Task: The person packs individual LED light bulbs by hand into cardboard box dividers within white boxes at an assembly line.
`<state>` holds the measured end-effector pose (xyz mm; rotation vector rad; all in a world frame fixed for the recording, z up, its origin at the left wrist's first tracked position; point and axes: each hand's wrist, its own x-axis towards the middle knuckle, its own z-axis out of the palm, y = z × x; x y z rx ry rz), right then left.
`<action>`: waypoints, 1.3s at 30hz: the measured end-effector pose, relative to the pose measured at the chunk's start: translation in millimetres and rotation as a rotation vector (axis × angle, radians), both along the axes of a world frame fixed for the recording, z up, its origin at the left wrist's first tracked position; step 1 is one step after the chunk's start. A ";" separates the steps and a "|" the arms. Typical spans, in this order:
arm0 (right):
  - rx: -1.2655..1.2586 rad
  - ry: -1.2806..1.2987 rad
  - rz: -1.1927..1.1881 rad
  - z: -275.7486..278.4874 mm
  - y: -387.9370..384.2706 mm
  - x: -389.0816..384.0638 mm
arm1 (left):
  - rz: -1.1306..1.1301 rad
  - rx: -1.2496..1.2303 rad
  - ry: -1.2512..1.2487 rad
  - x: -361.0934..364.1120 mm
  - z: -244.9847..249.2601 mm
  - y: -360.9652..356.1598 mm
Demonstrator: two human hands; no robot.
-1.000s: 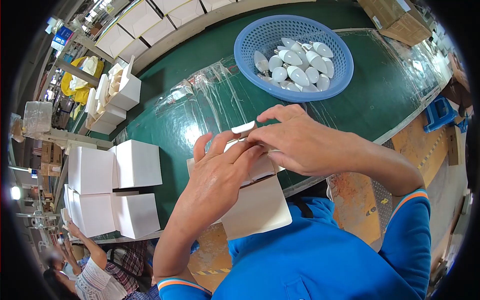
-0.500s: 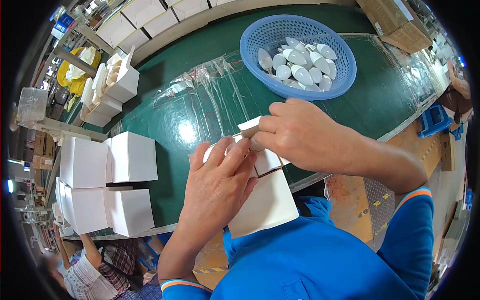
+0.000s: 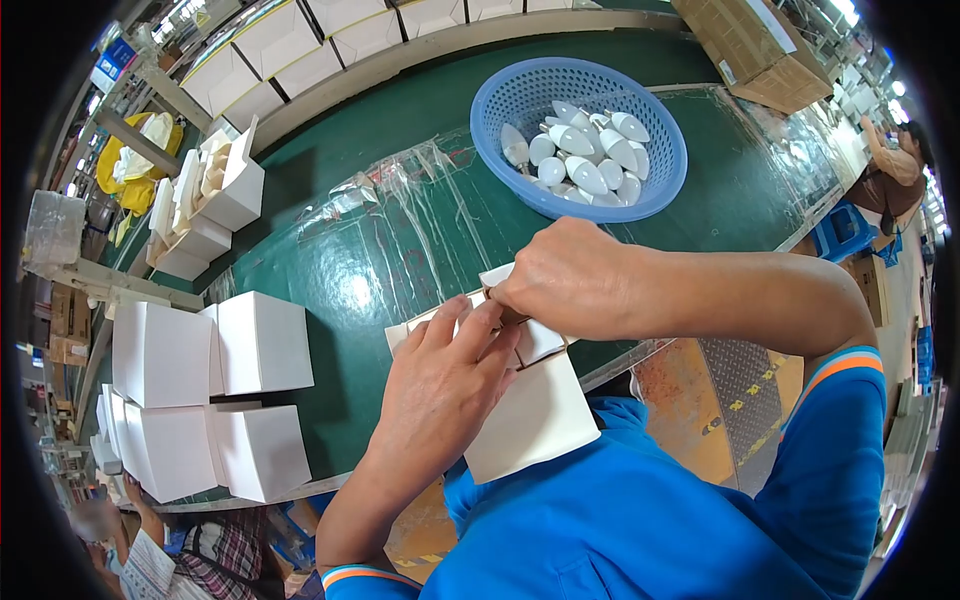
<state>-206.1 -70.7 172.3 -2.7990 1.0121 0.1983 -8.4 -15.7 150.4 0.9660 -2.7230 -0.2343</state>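
An open white box (image 3: pixel 530 415) lies at the near edge of the green table, its flap toward my body. Small white cartons (image 3: pixel 541 342) sit inside it. My left hand (image 3: pixel 440 362) rests over the box's left part, fingers spread across the cartons. Bent fingers of my right hand (image 3: pixel 560 280) press down at a small carton near the box's far side; its fingertips are partly hidden. Beyond my hands stands a blue basket (image 3: pixel 679 165) holding several white bulbs (image 3: pixel 587 175).
White boxes (image 3: pixel 265 342) stand at the left, with open boxes (image 3: pixel 235 185) behind them. A brown carton (image 3: pixel 755 50) is at the back right. A co-worker (image 3: pixel 225 550) is at lower left, another person (image 3: pixel 895 175) at far right.
My right hand has moved down and inward, deeper over the box, and its fingertips are lower at the carton. The whole view has shifted slightly.
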 end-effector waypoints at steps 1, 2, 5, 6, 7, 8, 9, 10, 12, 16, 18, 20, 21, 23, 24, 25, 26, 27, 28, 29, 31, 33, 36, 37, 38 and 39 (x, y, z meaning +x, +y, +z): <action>0.025 0.021 0.006 -0.7 -1.8 1.1 | -0.011 0.021 0.014 0.6 0.7 -1.2; 0.050 0.040 0.014 -0.3 -3.1 2.2 | -0.012 0.020 0.017 1.6 1.3 -3.1; 0.073 0.087 0.012 2.2 -4.5 5.6 | 0.000 0.112 0.221 8.9 6.4 -9.7; 0.074 0.087 0.018 4.3 -4.4 7.9 | 0.053 0.092 0.241 12.5 12.7 -12.8; 0.056 0.113 0.032 7.5 -3.1 10.5 | 0.106 0.074 0.261 15.4 16.6 -16.2; 0.039 0.140 0.045 8.9 -1.6 13.2 | 0.113 0.076 0.261 17.6 17.8 -20.1; 0.040 0.140 0.053 6.9 -0.7 15.7 | 0.106 0.121 0.177 18.9 19.2 -25.4; -0.020 0.169 0.075 3.1 -0.1 18.2 | 0.099 0.164 0.093 19.5 20.6 -31.5; -0.079 0.197 0.109 -1.5 -0.3 21.1 | 0.126 0.257 0.019 17.1 14.9 -45.3; -0.145 0.094 0.108 -14.4 1.7 14.9 | 0.175 0.475 -0.109 6.6 13.2 -50.8; -0.174 0.054 0.112 -16.0 1.9 14.5 | 0.174 0.483 -0.102 5.3 11.7 -51.8; -0.127 0.075 0.101 -10.9 1.9 17.5 | 0.163 0.466 -0.060 4.9 7.8 -53.3; -0.128 0.072 0.102 -11.5 2.4 16.9 | 0.165 0.464 -0.062 4.0 8.6 -52.8; -0.127 0.043 0.132 -13.4 3.0 14.1 | 0.190 0.481 -0.071 1.6 10.7 -51.9; -0.129 0.043 0.134 -14.8 3.0 13.5 | 0.191 0.480 -0.070 1.8 10.1 -51.4; -0.137 0.036 0.151 -16.6 2.8 12.8 | 0.180 0.460 -0.060 2.2 8.3 -50.6; -0.144 0.028 0.168 -17.4 2.8 12.0 | 0.168 0.442 -0.050 2.6 6.0 -49.4; -0.144 0.028 0.166 -16.4 3.1 11.2 | 0.167 0.442 -0.051 3.3 2.8 -47.1; -0.147 0.026 0.188 -15.1 3.7 10.4 | 0.176 0.394 0.007 4.6 -0.9 -43.8; -0.150 0.024 0.211 -14.6 4.3 9.7 | 0.186 0.347 0.063 5.5 -2.8 -41.6; -0.146 0.016 0.213 -18.1 3.6 8.3 | 0.201 0.366 0.084 5.5 -2.9 -41.1; -0.141 0.009 0.218 -19.2 3.8 7.5 | 0.219 0.388 0.107 4.6 -1.7 -39.5; -0.151 -0.042 0.218 -15.8 3.8 5.1 | 0.202 0.329 0.069 2.0 3.9 -37.6; -0.147 -0.052 0.211 -14.6 3.7 4.0 | 0.193 0.338 0.123 3.7 4.2 -37.4; -0.144 -0.062 0.205 -13.9 3.6 3.2 | 0.186 0.345 0.176 5.4 4.5 -37.0; -0.145 -0.064 0.205 -13.7 4.0 2.4 | 0.186 0.345 0.174 6.7 5.0 -36.8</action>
